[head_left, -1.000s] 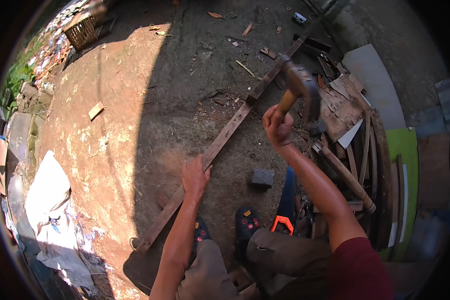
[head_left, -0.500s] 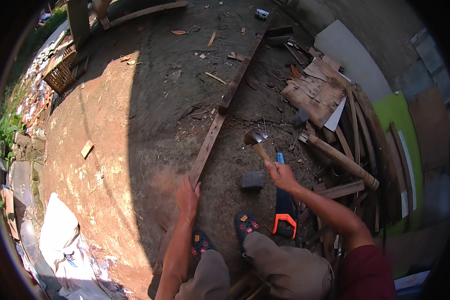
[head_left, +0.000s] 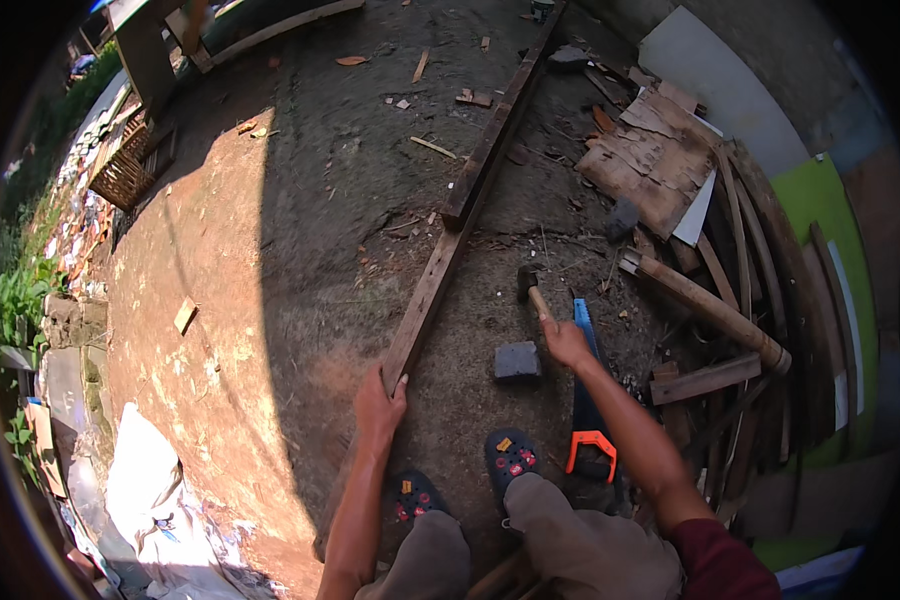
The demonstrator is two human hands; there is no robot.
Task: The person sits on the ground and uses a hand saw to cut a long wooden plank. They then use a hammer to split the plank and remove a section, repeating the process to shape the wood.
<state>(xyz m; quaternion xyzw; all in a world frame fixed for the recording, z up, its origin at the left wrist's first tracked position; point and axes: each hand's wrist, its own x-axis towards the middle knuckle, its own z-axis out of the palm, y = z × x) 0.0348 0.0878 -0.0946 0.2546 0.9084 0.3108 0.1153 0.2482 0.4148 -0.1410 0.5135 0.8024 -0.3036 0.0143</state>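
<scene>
My left hand grips the near end of a long, narrow wooden plank that lies on the dirt and runs away toward the upper right. My right hand holds a hammer by its wooden handle, with the dark head lowered close to the ground, to the right of the plank. A small grey stone block sits on the ground just left of my right hand. A handsaw with a blue blade and orange handle lies under my right forearm, beside my dark clogs.
A second long dark beam continues past the plank's far end. Scrap boards, a thick pole and panels pile up at the right. A woven basket stands at far left, white sacking at lower left, and wood chips dot the dirt.
The hammer, raised high a second ago, has swung down to just above the ground. My left hand stays on the plank's end. The view has tilted further away from me.
</scene>
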